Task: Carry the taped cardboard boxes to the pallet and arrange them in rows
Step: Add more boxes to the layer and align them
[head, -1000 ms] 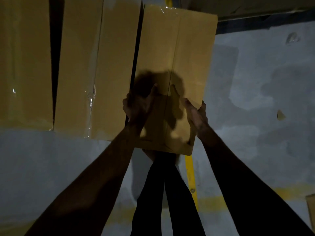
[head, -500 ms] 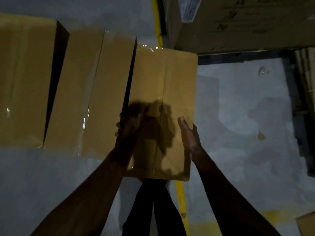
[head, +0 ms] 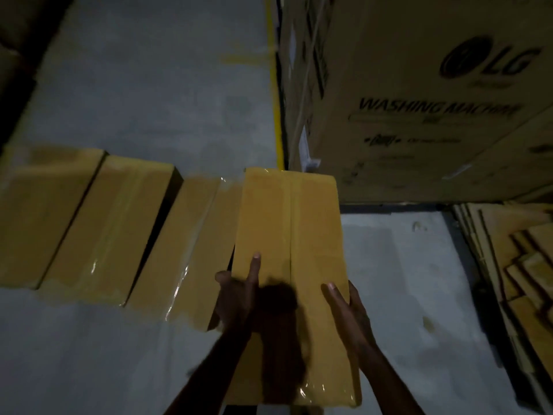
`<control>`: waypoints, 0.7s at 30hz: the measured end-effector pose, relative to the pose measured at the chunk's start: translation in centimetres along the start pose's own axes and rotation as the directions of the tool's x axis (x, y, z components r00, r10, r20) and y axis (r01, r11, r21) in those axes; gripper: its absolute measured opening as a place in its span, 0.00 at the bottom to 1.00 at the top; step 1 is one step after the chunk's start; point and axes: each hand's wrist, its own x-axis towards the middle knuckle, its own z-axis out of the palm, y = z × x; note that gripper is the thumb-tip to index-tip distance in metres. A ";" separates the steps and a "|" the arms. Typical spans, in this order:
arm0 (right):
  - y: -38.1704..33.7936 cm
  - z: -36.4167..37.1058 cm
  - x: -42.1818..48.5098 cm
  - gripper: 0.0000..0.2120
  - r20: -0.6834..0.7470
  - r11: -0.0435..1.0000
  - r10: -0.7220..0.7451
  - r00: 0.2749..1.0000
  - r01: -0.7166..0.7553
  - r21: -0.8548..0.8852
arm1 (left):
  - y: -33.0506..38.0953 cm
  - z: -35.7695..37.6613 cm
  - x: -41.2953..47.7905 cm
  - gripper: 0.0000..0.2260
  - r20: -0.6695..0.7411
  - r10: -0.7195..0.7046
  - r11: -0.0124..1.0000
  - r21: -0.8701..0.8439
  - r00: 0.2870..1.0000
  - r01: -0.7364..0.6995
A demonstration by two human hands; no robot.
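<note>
I hold a long taped cardboard box (head: 293,235) lifted in front of me, its taped seam running away from me. My left hand (head: 239,295) grips its left edge, thumb lying on the top face. My right hand (head: 344,307) grips the right edge, thumb on top and fingers down the side. Three more taped boxes lie side by side on the grey floor to the left: one (head: 191,253) right beside the held box, another (head: 113,229) further left, and one (head: 42,214) at the frame's left edge. No pallet shows in view.
A large washing-machine carton (head: 419,94) stands close ahead on the right. Flattened cardboard sheets (head: 514,265) are stacked at the right edge. A yellow floor line (head: 276,115) runs away along the carton. Grey concrete floor (head: 149,100) stretches ahead on the left.
The box has come up off the floor row, now higher and nearer to me. My view has tilted up, bringing the big carton and cardboard stack into sight.
</note>
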 end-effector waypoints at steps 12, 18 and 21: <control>-13.7 -9.1 -13.5 0.27 0.277 0.891 -0.454 0.846 0.438 0.122 | 4.7 -9.0 -21.5 0.34 -0.340 0.254 0.909 -0.235 0.905 -0.343; -16.0 -8.9 -17.4 0.45 0.452 0.872 -0.486 0.748 0.446 0.201 | 0.4 -14.6 -27.0 0.26 -0.412 0.356 0.825 -0.283 0.838 -0.490; -17.0 -5.7 -19.6 0.43 0.525 0.832 -0.528 0.668 0.530 0.163 | -2.4 -18.2 -29.1 0.21 -0.431 0.352 0.761 -0.386 0.831 -0.522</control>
